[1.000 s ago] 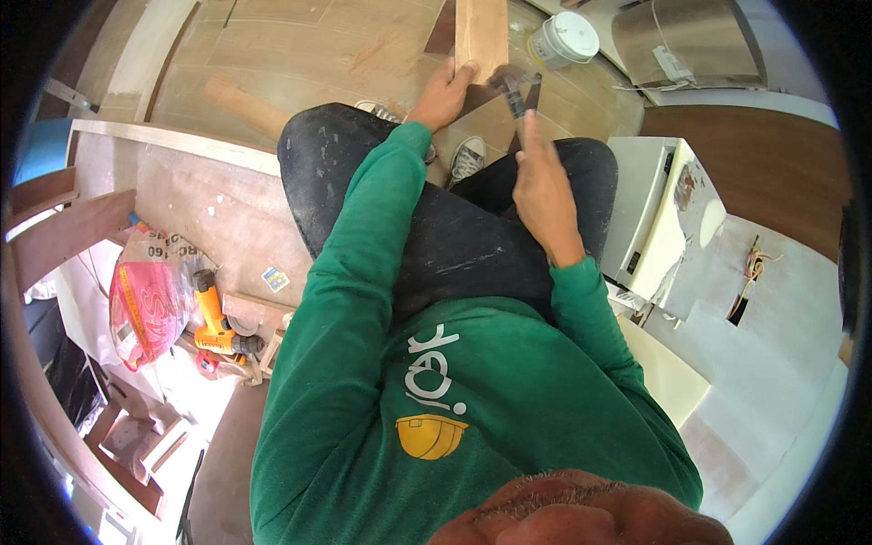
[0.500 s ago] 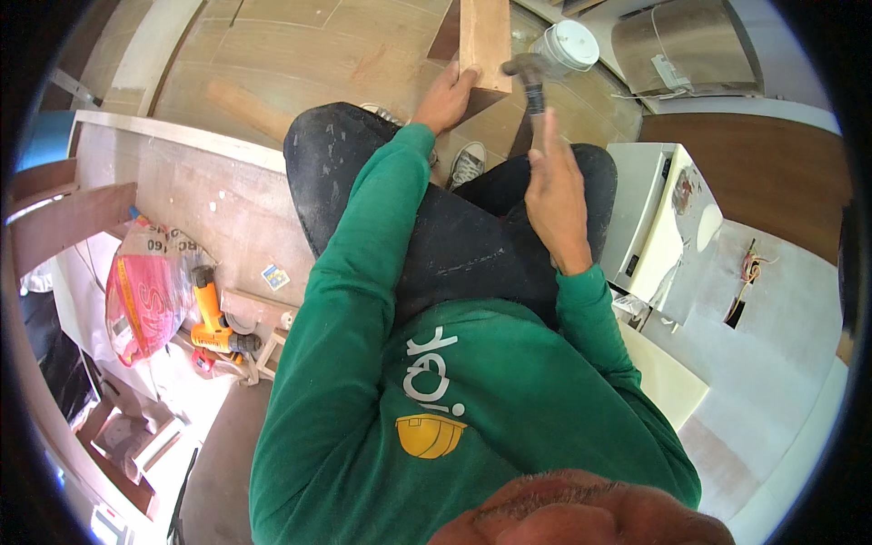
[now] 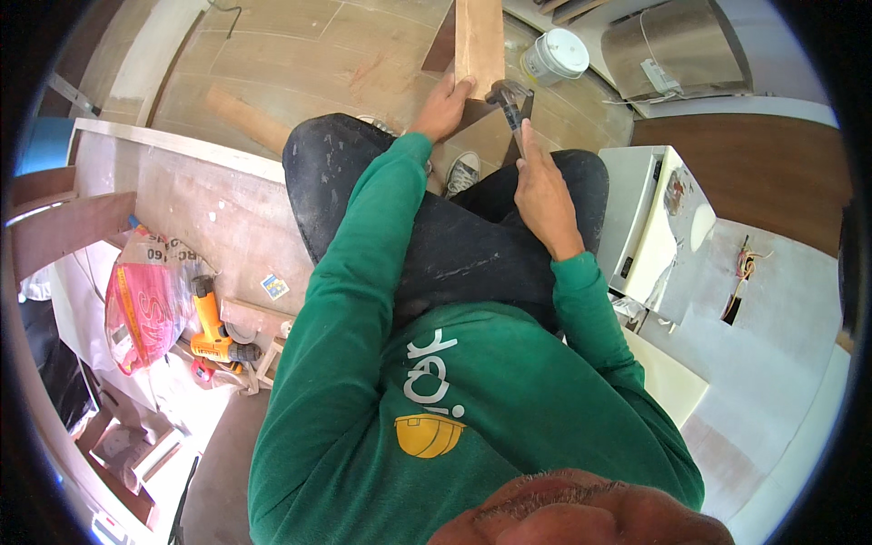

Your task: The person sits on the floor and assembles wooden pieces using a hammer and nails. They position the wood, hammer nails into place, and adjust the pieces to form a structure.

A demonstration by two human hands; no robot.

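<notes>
My left hand [image 3: 443, 107] is closed on the near left corner of a long wooden piece [image 3: 480, 45], with its thumb along the top. This piece looks like boards joined at an angle and stretches away past the upper edge of the view. A claw hammer [image 3: 510, 102] is in my right hand [image 3: 548, 195], its fingers wrapped round the handle. The hammer's head is at the near right corner of the wood; whether it touches, I cannot tell. Both hands are out beyond my bent knees.
A white lidded bucket [image 3: 556, 56] stands right of the wood. At my right is a white appliance-like box [image 3: 643, 218]. On the left, an orange cordless drill [image 3: 211, 322] lies beside a red and clear plastic bag [image 3: 145, 300]. A loose wooden strip [image 3: 243, 118] lies on the tiled floor.
The hammer's head has come nearer to me and left, to the end of the wood. My right hand has shifted slightly left; the wood has moved a little left too.
</notes>
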